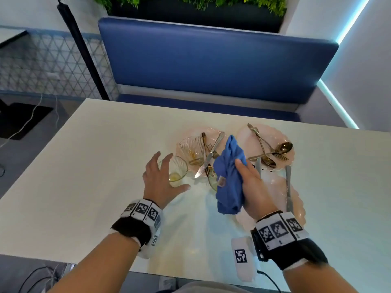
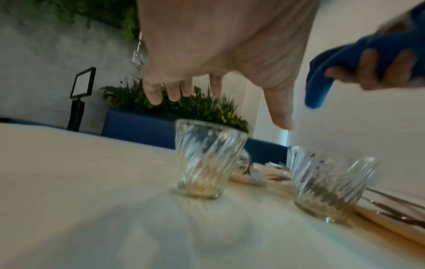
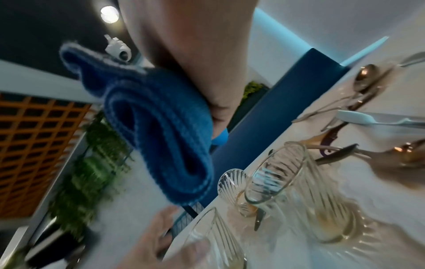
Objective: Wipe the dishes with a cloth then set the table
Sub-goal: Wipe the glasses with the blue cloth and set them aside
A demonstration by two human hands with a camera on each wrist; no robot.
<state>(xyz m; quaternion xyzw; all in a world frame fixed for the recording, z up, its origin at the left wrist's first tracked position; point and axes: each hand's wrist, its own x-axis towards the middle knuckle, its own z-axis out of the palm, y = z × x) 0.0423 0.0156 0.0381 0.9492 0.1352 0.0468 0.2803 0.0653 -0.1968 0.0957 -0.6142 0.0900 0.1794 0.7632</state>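
Barely started imo. Right hand [image 1: 250,182] has the blue cloth [image 1: 229,176] bunched in its grip, left hand [image 1: 160,180] spread wide over a glass [image 1: 176,171] w/o touching it. Plates [image 1: 273,142], cutlery [image 1: 211,154] piled mid tabletop [image 1: 84,155], glass w/ residue. Wiping + setting all left.

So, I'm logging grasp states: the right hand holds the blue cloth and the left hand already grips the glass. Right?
Not quite. The left hand is open, fingers spread above the glass, not gripping it; the left wrist view shows the gap. The right hand does hold the blue cloth.
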